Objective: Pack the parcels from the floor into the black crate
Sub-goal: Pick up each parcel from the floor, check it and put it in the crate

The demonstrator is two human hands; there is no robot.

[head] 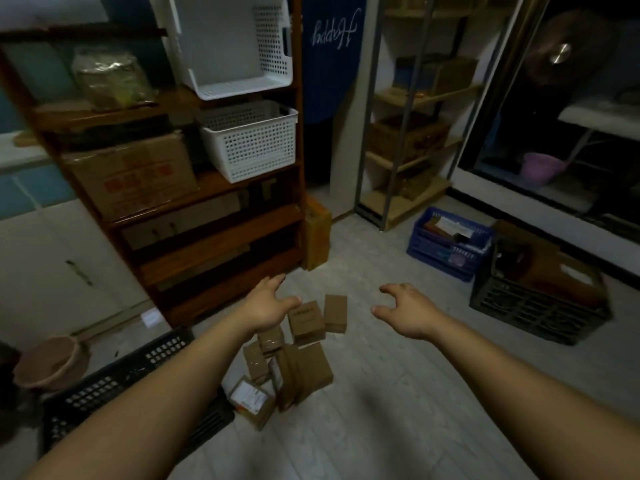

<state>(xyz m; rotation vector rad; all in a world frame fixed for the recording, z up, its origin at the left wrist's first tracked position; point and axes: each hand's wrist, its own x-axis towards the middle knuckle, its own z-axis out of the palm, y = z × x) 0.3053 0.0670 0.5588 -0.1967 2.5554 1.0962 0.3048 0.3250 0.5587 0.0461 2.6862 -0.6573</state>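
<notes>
Fingers spread and empty, the left hand point(268, 304) and right hand point(408, 311) are hovering over brown parcels point(294, 351) lying clustered on the pale plank floor point(398, 393), a black crate point(536, 299) sitting to the right, wooden shelving point(207, 216) standing behind.

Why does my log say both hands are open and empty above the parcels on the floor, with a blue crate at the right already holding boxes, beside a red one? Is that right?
One thing is wrong: the crate beside the blue crate is black, not red, as the head view shows. The left hand and right hand are open and empty above the parcels.
</notes>
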